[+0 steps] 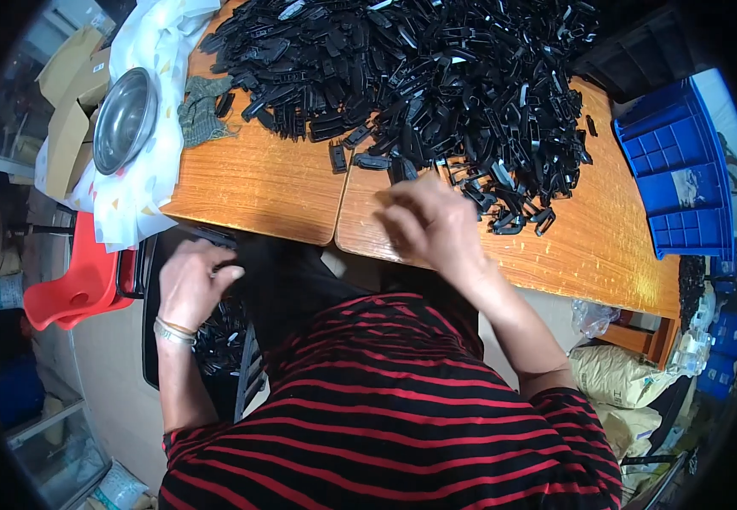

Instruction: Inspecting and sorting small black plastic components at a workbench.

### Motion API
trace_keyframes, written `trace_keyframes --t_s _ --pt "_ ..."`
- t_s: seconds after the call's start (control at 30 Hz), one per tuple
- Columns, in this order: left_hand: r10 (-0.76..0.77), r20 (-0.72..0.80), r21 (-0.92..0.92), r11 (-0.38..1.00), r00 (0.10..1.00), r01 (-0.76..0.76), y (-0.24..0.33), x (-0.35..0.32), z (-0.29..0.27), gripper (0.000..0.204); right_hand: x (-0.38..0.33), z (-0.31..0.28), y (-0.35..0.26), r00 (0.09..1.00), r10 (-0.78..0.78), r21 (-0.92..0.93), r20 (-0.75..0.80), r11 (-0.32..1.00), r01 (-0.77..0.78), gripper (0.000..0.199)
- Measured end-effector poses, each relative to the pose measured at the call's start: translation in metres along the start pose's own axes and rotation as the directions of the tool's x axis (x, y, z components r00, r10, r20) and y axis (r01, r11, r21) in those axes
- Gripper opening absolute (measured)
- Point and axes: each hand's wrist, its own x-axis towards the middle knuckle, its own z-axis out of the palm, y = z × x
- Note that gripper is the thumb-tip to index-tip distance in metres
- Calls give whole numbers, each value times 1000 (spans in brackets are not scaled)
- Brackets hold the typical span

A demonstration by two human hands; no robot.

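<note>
Black plastic clips (436,76), a big loose heap, cover the far half of the wooden table (258,183) from about 11 to 2 o'clock in the head view. A few strays lie at the near edge of the heap, around 12 o'clock from our hands.

Right hand (432,223): on the table at centre, just at the near fringe of the heap, back of hand up, blurred. Fingers curl inward toward the stray clips. We cannot tell whether the grip is pinching a clip or just pressed together; the fingertips are hidden and smeared.

Left hand (191,280): off the table, below its near edge at about 9 o'clock from the right hand, over a dark crate (215,340) holding more black clips. Fingers are bent, thumb out toward the right. Grip looks loosely curled; we cannot tell if anything is in it. Bracelet on that wrist.

Around:
- Steel bowl (124,119) at 10 o'clock, sitting on a white patterned cloth (160,51) that hangs over the table's left end.
- Green knitted glove (202,110) just right of the bowl, touching the heap's left edge.
- Blue plastic bin (674,170) at 3 o'clock, off the table's right end, with a black bin beyond it at 2 o'clock.
- Red plastic stool (79,285) at 9 o'clock, left of the left hand.
- Cardboard boxes (71,93) at 10 o'clock, beyond the bowl.
- Tan sacks (615,378) on the floor at 4 o'clock.
- Red and black striped shirt fills the bottom at 6 o'clock.
</note>
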Motion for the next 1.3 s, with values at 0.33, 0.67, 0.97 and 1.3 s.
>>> trace_keyframes --t_s 0.33,0.67,0.97,1.3 --pt "127 -462 -389 860 878 -329 93 102 63 19 18 6 10 959 281 -431 39 871 -237 27" --pt "214 -408 -105 955 887 -279 104 133 72 25 8 17 -7 974 227 -253 17 943 -216 29" --pt "347 -516 -16 910 783 -414 96 131 73 19 10 20 -4 971 231 -356 59 914 -196 25" --pt "38 -141 -976 165 989 -145 98 110 78 21 10 -8 -16 990 125 62 -58 991 -121 35"
